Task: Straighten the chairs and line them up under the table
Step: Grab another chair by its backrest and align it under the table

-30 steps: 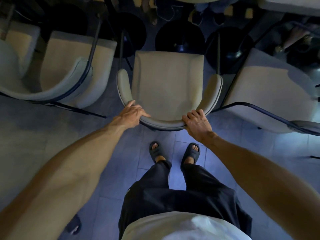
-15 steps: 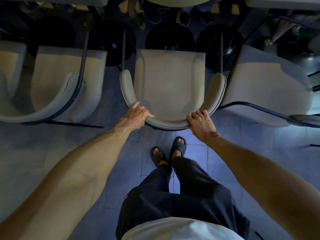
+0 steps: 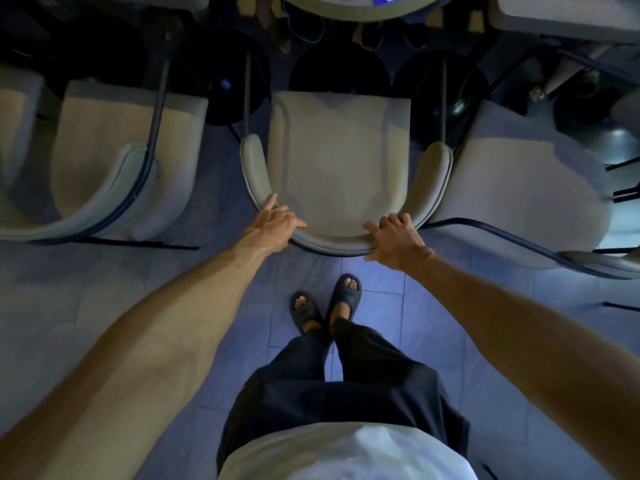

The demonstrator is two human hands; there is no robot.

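Subject: beige upholstered chair (image 3: pixel 332 157) with curved padded backrest and dark metal frame. It stands in the middle of a row of three, square to the round pale desk (image 3: pixel 360 10) at the far side. How far the seat sits beneath the desk top cannot be told from this view.

Left hand (image 3: pixel 273 225) is on the near left of the backrest rim. The thumb is laid over the padded edge and the forefinger is stretched along it. The remaining fingers are hidden behind the rim.

Right hand (image 3: pixel 396 242) is on the near right of the rim, fingers (image 3: pixel 394 220) curled over the top and thumb spread along the edge.

Matching chair to the left (image 3: pixel 114 150) and matching chair to the right (image 3: pixel 519 174) both sit askew; the right one is just beside the middle chair's arm.

Assessment: the frame looks rigid and moderately heavy, and the padding should give slightly without slipping. The legs will probably drag on the tiled floor (image 3: pixel 433 306). A two-handed hold on the backrest top, either side of centre, looks best for steering it straight. The adjacent right chair is a snag risk.
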